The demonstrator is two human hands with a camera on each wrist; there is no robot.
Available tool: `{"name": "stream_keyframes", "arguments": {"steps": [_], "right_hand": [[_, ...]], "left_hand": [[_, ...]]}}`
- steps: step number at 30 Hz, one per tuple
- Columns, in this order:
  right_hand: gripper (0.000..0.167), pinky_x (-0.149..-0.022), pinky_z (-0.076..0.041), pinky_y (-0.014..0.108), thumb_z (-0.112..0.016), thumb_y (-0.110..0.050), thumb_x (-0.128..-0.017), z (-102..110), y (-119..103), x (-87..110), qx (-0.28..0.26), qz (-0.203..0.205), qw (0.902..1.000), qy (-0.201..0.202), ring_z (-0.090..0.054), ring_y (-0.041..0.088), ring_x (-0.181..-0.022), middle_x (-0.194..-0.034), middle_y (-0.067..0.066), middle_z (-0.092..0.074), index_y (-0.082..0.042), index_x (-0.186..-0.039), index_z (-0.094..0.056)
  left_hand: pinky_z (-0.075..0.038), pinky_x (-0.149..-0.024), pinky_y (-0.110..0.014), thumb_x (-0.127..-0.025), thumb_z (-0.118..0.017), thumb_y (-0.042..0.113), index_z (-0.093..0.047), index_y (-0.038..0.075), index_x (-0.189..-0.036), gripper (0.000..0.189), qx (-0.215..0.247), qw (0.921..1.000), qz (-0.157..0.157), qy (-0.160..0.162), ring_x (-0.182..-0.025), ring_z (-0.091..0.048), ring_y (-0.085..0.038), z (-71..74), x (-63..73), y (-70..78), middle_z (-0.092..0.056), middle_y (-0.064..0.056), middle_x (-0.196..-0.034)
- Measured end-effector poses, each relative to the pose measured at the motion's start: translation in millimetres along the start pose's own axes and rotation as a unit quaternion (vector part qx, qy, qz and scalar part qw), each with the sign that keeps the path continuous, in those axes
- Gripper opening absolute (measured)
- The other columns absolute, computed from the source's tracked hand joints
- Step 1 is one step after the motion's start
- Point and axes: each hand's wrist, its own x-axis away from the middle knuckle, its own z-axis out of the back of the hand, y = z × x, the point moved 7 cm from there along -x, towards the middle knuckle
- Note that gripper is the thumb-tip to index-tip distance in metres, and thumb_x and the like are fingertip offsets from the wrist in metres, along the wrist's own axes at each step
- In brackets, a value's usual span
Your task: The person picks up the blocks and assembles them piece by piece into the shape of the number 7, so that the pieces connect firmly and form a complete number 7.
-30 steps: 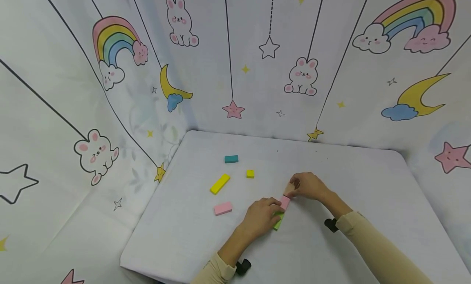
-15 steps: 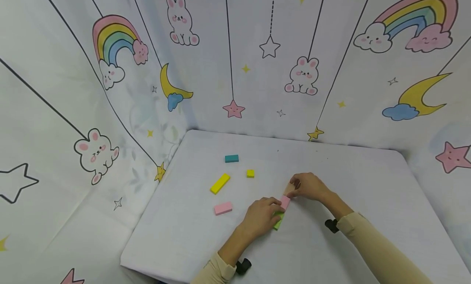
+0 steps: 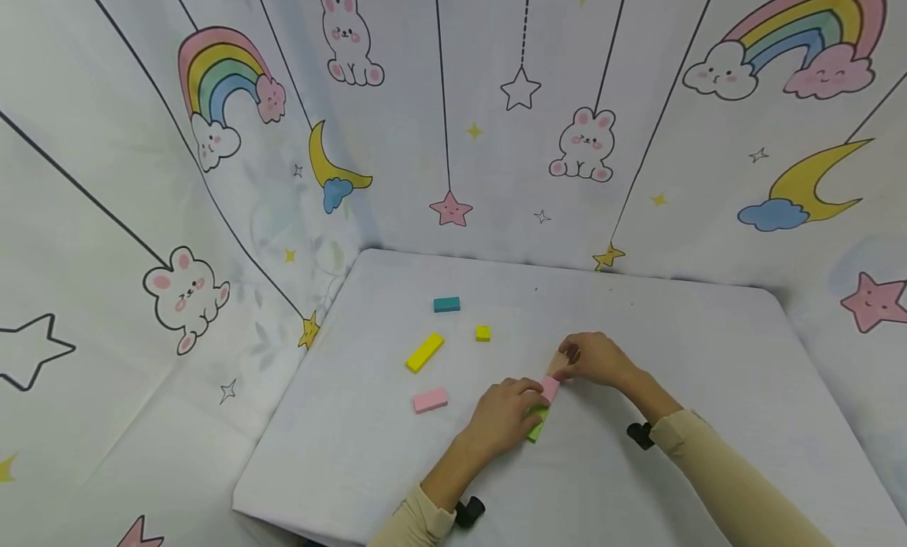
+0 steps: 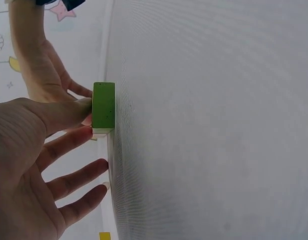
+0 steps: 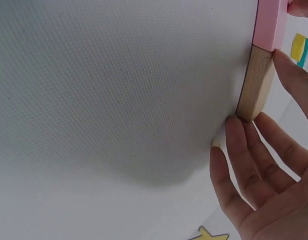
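Three blocks lie end to end in a row on the white table: lime green (image 3: 534, 434), pink (image 3: 549, 387) and plain wood (image 5: 256, 80). My left hand (image 3: 496, 419) rests along the near part of the row. Its thumb touches the green block and its index finger reaches the pink one; the other fingers spread loosely beside the row in the left wrist view. My right hand (image 3: 598, 358) holds the wooden block at the far end, thumb at the joint with the pink block and fingertips against the outer end.
To the left on the table (image 3: 340, 452) lie a teal block (image 3: 446, 304), a long yellow block (image 3: 424, 352), a small yellow cube (image 3: 483, 334) and another pink block (image 3: 430, 401). A printed curtain (image 3: 397, 153) hangs around the table's back and left sides.
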Motion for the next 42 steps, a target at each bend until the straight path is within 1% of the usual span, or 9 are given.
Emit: {"name": "stream_keyframes", "arguments": {"steps": [9, 18, 23, 27, 31, 34, 39, 42], "right_hand": [[0.052, -0.075, -0.057, 0.039, -0.093, -0.04, -0.077, -0.6, 1.9, -0.7, 0.001, -0.005, 1.0, 0.0, -0.066, 0.019, -0.087, -0.096, 0.004, -0.072, -0.005, -0.111, -0.074], [0.052, -0.076, -0.058, 0.042, -0.092, -0.041, -0.078, 2.0, 2.1, -0.9, 0.0, 0.003, 1.0, 0.003, -0.068, 0.02, -0.089, -0.097, 0.004, -0.073, -0.005, -0.112, -0.074], [0.052, -0.075, -0.057, 0.04, -0.092, -0.041, -0.078, 2.4, 2.2, -1.2, 0.001, 0.004, 1.0, 0.001, -0.067, 0.019, -0.088, -0.097, 0.003, -0.073, -0.005, -0.112, -0.074], [0.052, -0.075, -0.057, 0.039, -0.092, -0.039, -0.078, 2.4, 1.7, -1.8, -0.004, 0.01, 0.9999, 0.0, -0.066, 0.018, -0.087, -0.095, 0.002, -0.072, -0.005, -0.111, -0.073], [0.051, -0.075, -0.057, 0.04, -0.093, -0.038, -0.078, 3.4, 2.1, -1.8, -0.009, 0.016, 0.9998, 0.002, -0.067, 0.018, -0.087, -0.095, 0.002, -0.072, -0.004, -0.111, -0.073], [0.052, -0.076, -0.057, 0.04, -0.092, -0.039, -0.077, 2.8, 2.9, -2.0, -0.011, 0.018, 0.9998, 0.003, -0.067, 0.018, -0.087, -0.095, 0.002, -0.073, -0.004, -0.111, -0.073], [0.054, -0.077, -0.057, 0.042, -0.092, -0.04, -0.078, 1.6, 4.2, -2.5, -0.012, 0.019, 0.9998, 0.003, -0.068, 0.019, -0.089, -0.098, 0.004, -0.073, -0.004, -0.113, -0.073], [0.054, -0.078, -0.057, 0.042, -0.092, -0.04, -0.078, 2.0, 4.1, -2.0, -0.012, 0.019, 0.9997, 0.003, -0.068, 0.019, -0.09, -0.098, 0.004, -0.074, -0.004, -0.113, -0.073]], "left_hand": [[-0.053, -0.097, -0.033, -0.1, -0.071, 0.032, -0.075, 0.032, -0.125, 0.025, 0.005, 0.9999, 0.002, -0.009, -0.124, -0.059, -0.013, -0.5, -0.3, 0.4, -0.063, 0.012, -0.139], [-0.053, -0.094, -0.033, -0.1, -0.072, 0.03, -0.075, 0.031, -0.124, 0.025, 0.003, 0.9999, -0.003, -0.011, -0.121, -0.06, -0.013, 2.1, -3.0, 1.2, -0.063, 0.011, -0.136], [-0.053, -0.094, -0.033, -0.1, -0.072, 0.031, -0.075, 0.03, -0.126, 0.026, 0.003, 0.9999, -0.001, -0.016, -0.121, -0.06, -0.013, -0.3, -4.5, 0.8, -0.063, 0.01, -0.136], [-0.054, -0.093, -0.035, -0.099, -0.072, 0.03, -0.076, 0.031, -0.125, 0.026, 0.007, 0.9998, 0.0, -0.018, -0.126, -0.058, -0.015, -1.1, -6.2, -0.4, -0.06, 0.007, -0.141], [-0.053, -0.098, -0.039, -0.098, -0.071, 0.03, -0.076, 0.031, -0.125, 0.028, 0.013, 0.9996, -0.002, -0.025, -0.137, -0.053, -0.018, -0.2, -8.1, -1.4, -0.055, 0.001, -0.151], [-0.052, -0.103, -0.04, -0.099, -0.07, 0.029, -0.075, 0.029, -0.128, 0.03, 0.016, 0.9992, -0.008, -0.036, -0.141, -0.049, -0.018, 1.5, -9.3, -1.0, -0.053, 0.001, -0.155], [-0.049, -0.108, -0.039, -0.099, -0.071, 0.03, -0.07, 0.025, -0.137, 0.038, 0.011, 0.9985, -0.026, -0.047, -0.144, -0.047, -0.018, 4.6, -12.5, 1.0, -0.052, 0.002, -0.156], [-0.047, -0.111, -0.038, -0.099, -0.071, 0.03, -0.066, 0.025, -0.141, 0.043, 0.006, 0.998, -0.036, -0.051, -0.145, -0.046, -0.018, 4.0, -14.9, 1.1, -0.051, 0.003, -0.157]]}}
